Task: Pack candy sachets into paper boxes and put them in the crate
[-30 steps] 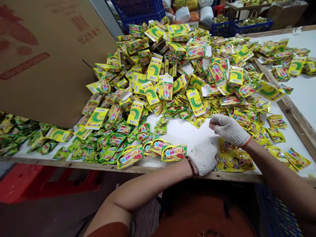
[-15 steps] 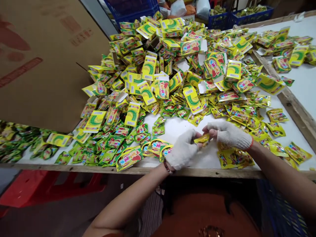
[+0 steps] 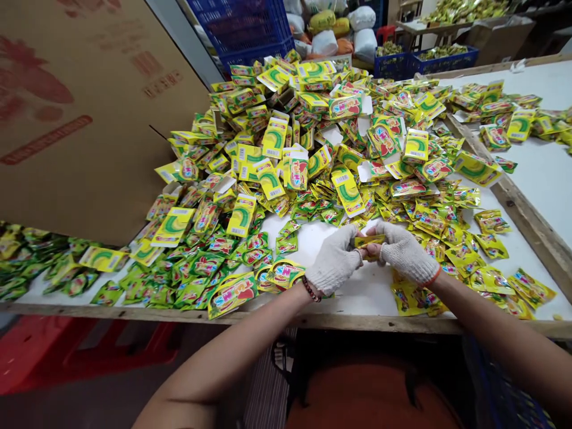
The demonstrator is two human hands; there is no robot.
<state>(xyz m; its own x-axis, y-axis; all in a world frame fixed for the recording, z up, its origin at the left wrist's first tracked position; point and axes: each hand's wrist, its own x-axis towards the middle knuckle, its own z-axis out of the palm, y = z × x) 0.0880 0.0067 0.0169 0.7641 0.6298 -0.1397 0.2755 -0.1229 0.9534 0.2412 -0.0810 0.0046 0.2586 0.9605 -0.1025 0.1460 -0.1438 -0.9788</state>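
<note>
Both of my hands wear white knit gloves with bare fingertips and meet above the white tabletop point(image 3: 357, 298). Between them is a small yellow packet point(image 3: 369, 241), seen nearly edge-on. My left hand point(image 3: 335, 259) pinches its left end, and my right hand point(image 3: 404, 253) grips the right end. Beside my left wrist lie flat yellow printed cartons point(image 3: 232, 294), fanned out. Yellow candy packets point(image 3: 413, 298) lie just below my right hand. Left of my left hand spread green packets point(image 3: 196, 268). Behind the hands rises a heap of small yellow boxes point(image 3: 272, 137), some with flaps up.
A big cardboard box point(image 3: 89, 149) leans over the table's left side. A wooden strip point(image 3: 518, 190) divides the tabletop on the right. Blue crates point(image 3: 250, 30) and filled sacks point(image 3: 324, 42) stand behind. A red plastic stool point(image 3: 53, 351) is at lower left.
My right hand has come left and closer to my left hand, and both now hold the packet's ends. The packet has risen slightly and turned level. The camera view has tilted up.
</note>
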